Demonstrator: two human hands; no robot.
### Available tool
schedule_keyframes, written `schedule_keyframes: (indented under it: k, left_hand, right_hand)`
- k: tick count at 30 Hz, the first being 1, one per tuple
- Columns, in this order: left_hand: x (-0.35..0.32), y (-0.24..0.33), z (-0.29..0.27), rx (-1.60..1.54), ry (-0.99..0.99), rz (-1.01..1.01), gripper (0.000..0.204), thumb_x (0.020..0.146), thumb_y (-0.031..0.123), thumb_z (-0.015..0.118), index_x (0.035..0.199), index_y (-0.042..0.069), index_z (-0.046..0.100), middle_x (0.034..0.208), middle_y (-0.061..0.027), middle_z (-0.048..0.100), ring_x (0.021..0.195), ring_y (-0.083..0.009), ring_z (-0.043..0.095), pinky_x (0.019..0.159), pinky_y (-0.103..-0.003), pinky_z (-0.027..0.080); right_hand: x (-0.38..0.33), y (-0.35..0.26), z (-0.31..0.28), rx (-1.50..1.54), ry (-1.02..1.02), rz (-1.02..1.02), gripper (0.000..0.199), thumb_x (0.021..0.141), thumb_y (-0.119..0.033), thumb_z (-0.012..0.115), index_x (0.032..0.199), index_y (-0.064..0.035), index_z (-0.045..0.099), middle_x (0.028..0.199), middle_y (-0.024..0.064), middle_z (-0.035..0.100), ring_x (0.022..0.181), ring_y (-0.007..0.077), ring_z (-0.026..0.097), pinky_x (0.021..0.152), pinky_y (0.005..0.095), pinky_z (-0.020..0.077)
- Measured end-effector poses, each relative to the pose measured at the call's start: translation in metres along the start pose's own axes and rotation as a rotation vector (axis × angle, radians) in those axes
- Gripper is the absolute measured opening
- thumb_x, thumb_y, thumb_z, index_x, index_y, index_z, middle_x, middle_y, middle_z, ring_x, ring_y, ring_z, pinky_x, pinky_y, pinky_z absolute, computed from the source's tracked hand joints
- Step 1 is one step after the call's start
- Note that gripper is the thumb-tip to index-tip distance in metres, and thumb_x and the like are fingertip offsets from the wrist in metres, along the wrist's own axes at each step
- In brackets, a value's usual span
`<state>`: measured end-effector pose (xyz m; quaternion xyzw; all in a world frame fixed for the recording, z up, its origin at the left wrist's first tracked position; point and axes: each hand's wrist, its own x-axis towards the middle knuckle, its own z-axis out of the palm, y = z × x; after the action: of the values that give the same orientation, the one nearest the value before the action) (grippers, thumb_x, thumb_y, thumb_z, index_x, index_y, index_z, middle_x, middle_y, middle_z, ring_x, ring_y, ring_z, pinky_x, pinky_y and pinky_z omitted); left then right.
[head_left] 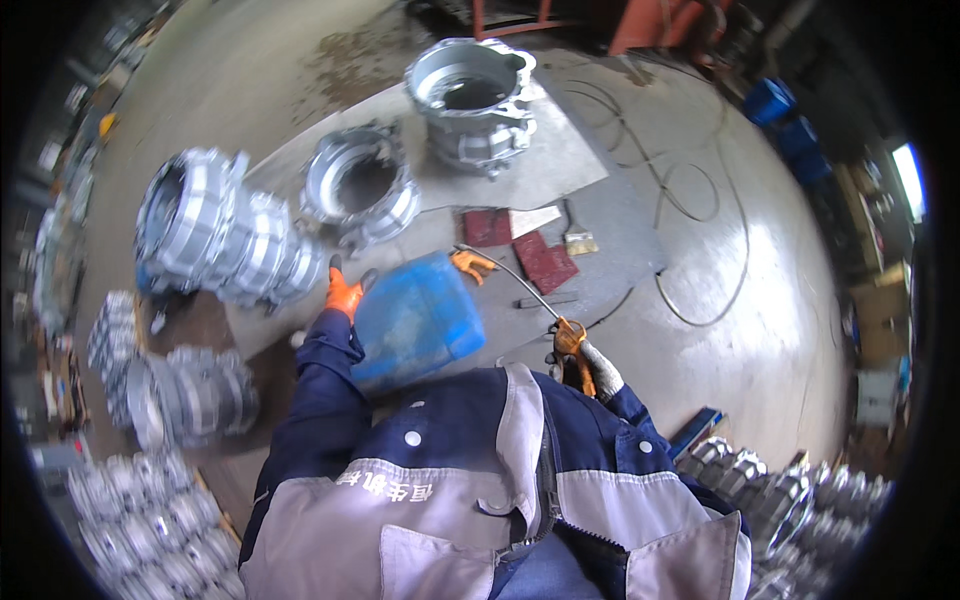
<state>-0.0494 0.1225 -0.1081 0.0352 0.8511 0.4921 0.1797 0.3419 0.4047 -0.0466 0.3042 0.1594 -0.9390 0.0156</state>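
Observation:
A blue plastic canister (415, 320) with an orange cap (470, 264) is tilted in front of my chest. My left hand (343, 293), in an orange glove, grips its left edge. My right hand (578, 352), in an orange and grey glove, is closed around the lower end of a thin curved metal rod (515, 275). The rod arcs up and left to near the canister's capped spout. Whether its tip touches the spout I cannot tell. My blue and grey jacket hides the canister's lower side.
Silver cast housings stand on a metal sheet (560, 170): one tall (472, 100), one ring-shaped (360, 190), one lying at left (215, 230). Two red pads (520, 245) and a brush (578, 235) lie ahead. A cable (700, 200) loops across the floor. More castings (780, 490) crowd both lower corners.

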Motion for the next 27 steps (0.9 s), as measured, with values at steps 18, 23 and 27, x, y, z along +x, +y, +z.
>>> schedule_keyframes:
  k: [18, 23, 27]
  left_hand:
    - [0.248, 0.060, 0.121, 0.785, -0.239, -0.014, 0.077, 0.068, 0.040, 0.067, 0.128, 0.002, 0.036, 0.121, -0.0210, 0.052, 0.113, -0.0317, 0.050, 0.095, -0.035, 0.039]
    - [0.250, 0.044, 0.125, 0.831, -0.292, 0.027, 0.065, 0.067, 0.041, 0.069, 0.118, 0.007, 0.047, 0.113, -0.0192, 0.057, 0.108, -0.0330, 0.053, 0.090, -0.037, 0.042]
    - [0.253, 0.035, 0.128, 0.914, -0.271, -0.049, 0.039, 0.074, 0.036, 0.063, 0.107, 0.014, 0.056, 0.109, -0.0132, 0.060, 0.104, -0.0327, 0.056, 0.087, -0.039, 0.044]
  right_hand:
    - [-0.078, 0.065, 0.033, 0.236, 0.510, -0.358, 0.049, 0.088, -0.035, 0.052, 0.124, -0.0021, 0.042, 0.109, 0.0191, 0.057, 0.092, 0.0266, 0.060, 0.083, 0.0389, 0.0504]
    - [-0.072, 0.065, 0.024, 0.237, 0.727, -0.294, 0.044, 0.086, -0.034, 0.057, 0.119, -0.0050, 0.049, 0.096, 0.0098, 0.063, 0.077, 0.0172, 0.062, 0.070, 0.0300, 0.0535]
    - [-0.063, 0.061, 0.027, 0.225, 0.729, -0.300, 0.044, 0.086, -0.034, 0.057, 0.117, -0.0045, 0.050, 0.094, 0.0078, 0.064, 0.073, 0.0159, 0.062, 0.066, 0.0275, 0.0533]
